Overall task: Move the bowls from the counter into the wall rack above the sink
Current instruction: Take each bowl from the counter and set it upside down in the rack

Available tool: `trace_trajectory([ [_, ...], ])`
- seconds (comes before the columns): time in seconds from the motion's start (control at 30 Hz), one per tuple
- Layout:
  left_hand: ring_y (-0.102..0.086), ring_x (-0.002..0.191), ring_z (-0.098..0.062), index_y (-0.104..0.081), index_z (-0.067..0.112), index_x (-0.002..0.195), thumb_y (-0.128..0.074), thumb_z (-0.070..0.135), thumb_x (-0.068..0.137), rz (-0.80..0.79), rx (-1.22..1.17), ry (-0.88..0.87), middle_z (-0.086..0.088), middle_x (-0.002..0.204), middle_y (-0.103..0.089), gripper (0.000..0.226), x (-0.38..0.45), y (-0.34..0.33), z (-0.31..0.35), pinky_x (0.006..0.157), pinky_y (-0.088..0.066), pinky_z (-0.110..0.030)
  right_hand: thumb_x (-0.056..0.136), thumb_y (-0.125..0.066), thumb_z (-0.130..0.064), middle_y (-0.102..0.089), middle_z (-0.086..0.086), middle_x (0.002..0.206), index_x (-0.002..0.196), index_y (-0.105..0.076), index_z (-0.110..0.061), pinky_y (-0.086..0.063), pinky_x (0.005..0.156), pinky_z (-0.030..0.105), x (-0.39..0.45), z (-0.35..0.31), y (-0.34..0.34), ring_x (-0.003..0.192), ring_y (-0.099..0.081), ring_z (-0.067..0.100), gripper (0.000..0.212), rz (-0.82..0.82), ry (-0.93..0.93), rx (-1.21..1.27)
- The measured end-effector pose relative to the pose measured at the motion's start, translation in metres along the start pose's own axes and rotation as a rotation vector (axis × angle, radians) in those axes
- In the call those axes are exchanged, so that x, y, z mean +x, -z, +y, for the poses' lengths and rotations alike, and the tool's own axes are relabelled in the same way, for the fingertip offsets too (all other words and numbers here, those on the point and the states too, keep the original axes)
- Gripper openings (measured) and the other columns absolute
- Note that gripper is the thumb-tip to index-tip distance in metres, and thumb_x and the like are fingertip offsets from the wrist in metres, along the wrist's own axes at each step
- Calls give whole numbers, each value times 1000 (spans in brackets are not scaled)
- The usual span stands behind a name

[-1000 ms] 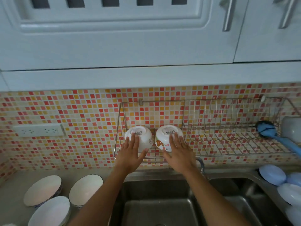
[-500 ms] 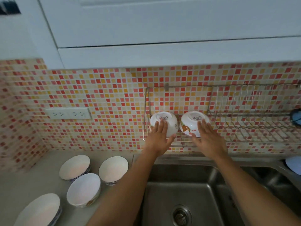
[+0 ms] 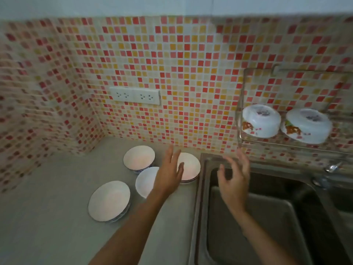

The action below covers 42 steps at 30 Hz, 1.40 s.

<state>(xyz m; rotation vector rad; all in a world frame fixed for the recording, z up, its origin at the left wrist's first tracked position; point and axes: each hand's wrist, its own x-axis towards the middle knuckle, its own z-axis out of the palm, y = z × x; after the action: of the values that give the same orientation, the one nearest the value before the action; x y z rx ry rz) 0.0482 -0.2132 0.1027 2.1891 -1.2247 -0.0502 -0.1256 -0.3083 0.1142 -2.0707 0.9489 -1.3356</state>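
Observation:
Two white bowls with brown prints, one [image 3: 261, 122] beside the other [image 3: 306, 125], lie upside down at the left end of the wire wall rack [image 3: 241, 88]. Several white bowls stand upright on the grey counter [image 3: 47, 217]: a far one [image 3: 138, 159], one by the sink edge [image 3: 190, 166], a middle one [image 3: 145, 181] and a wide near one [image 3: 109, 200]. My left hand [image 3: 169, 174] hovers over the bowl by the sink edge and the middle bowl, fingers spread, holding nothing. My right hand [image 3: 236, 175] is above the sink's left rim, fingers apart, empty.
A steel sink [image 3: 257, 217] fills the lower right, with a tap [image 3: 332, 167] at its back. A white double socket [image 3: 134, 96] sits on the mosaic tile wall. The tiled corner wall bounds the counter on the left.
Both hands have let go of the two bowls in the rack and dropped down and left toward the counter. My view has swung left and down.

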Motion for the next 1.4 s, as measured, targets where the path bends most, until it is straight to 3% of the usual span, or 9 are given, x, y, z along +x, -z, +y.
trace_trajectory([
  [0.07,-12,147,-24,-28,19,147,-38,32,100,-17,18,137,-4,161,-8,51,-9,11,-46,116,-22,-36,86,-68,-9,-53,10,129,109,-68,-8,-39,95,8,-30,-11,-38,118,-53,19,23,-154,-28,4],
  [0.13,-14,147,-26,-30,14,146,-39,29,100,-53,46,266,-7,160,-14,49,-16,19,-85,117,-19,-37,88,-65,-17,-61,5,112,102,-68,-12,-52,81,23,-55,-17,-73,100,-63,23,15,-320,-127,19],
  [0.2,-22,144,-27,-34,11,144,-38,28,101,-105,90,352,-11,156,-24,47,-21,23,-117,115,-22,-37,89,-62,-30,-67,1,96,94,-66,-18,-49,69,29,-71,-22,-102,86,-66,24,14,-456,-265,-28],
  [0.4,-44,124,-35,-43,4,134,-42,20,97,-208,54,432,-18,136,-45,40,-26,11,-158,99,-38,-42,84,-55,-60,-64,10,93,94,-61,-18,-47,82,36,-91,-14,-174,98,-64,34,44,-862,-782,-117],
  [0.5,-46,121,-36,-42,1,131,-41,21,98,-213,43,480,-20,133,-47,39,-28,2,-154,95,-40,-43,66,-59,-65,-66,7,99,106,-56,-18,-58,76,43,-102,1,-199,87,-67,32,62,-817,-986,51],
  [0.7,-50,115,-37,-44,0,129,-39,23,100,-150,-6,502,-21,128,-48,37,-31,-2,-149,94,-40,-43,91,-46,-12,-65,24,108,124,-47,-6,-58,59,38,-101,-13,-201,67,-70,29,34,-720,-1185,250],
  [0.87,-54,105,-41,-50,1,116,-32,21,102,-97,-57,499,-22,121,-51,30,-39,-3,-142,85,-42,-43,96,-40,-9,-66,17,80,119,-45,-6,-57,59,33,-105,-28,-163,67,-67,26,24,-737,-1216,302],
  [1.1,-58,103,-43,-51,1,114,-29,18,102,-165,-175,480,-26,112,-63,31,-60,-17,-108,84,-45,-42,98,-46,-12,-66,20,81,121,-49,-2,-57,60,33,-121,-22,-100,66,-66,28,25,-662,-1225,350],
  [1.4,-60,104,-37,-54,3,117,-35,18,100,-228,-298,390,-21,117,-63,30,-89,-62,0,86,-48,-43,93,-58,-11,-46,20,133,134,-38,-16,-59,77,43,-125,30,19,104,-61,41,46,-405,-1414,732],
])
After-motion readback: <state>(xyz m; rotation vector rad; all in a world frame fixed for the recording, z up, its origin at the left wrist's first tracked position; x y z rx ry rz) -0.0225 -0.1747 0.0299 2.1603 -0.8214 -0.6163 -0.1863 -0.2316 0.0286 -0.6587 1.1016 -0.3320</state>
